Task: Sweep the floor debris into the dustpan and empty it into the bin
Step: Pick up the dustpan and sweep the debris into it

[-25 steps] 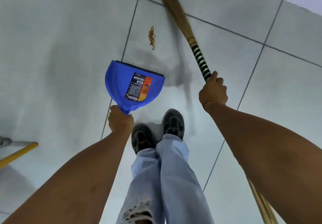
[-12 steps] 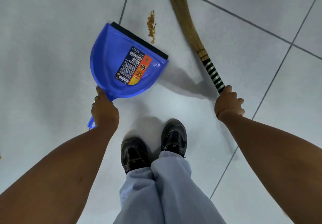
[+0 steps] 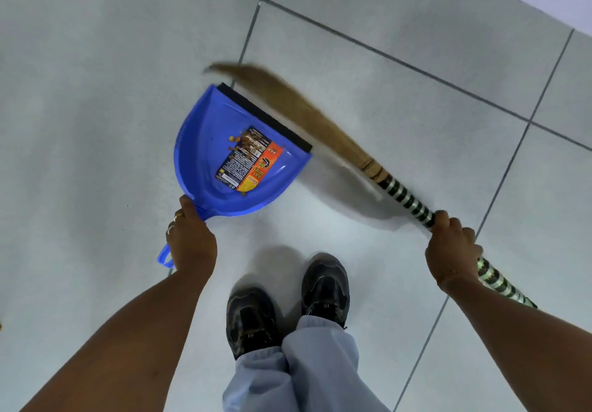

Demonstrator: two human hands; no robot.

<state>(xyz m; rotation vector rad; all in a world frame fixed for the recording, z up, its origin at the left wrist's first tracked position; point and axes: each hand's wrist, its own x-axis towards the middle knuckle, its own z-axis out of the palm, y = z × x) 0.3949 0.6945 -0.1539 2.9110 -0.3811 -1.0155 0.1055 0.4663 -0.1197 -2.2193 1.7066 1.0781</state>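
debris [image 3: 248, 144] now in dustpan [image 3: 205, 155] | broom [image 3: 298, 113] swept to lip, blurred

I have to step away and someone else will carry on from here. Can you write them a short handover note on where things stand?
Left hand grips the handle of the blue dustpan, which sits on the tiled floor with its black lip down.
Right hand grips the striped handle of the broom; its bristles lie along the pan's lip.
Done: brown debris is inside the pan, over its label.
Left: check the floor for stray bits, then empty the pan into the bin, which is not in view.
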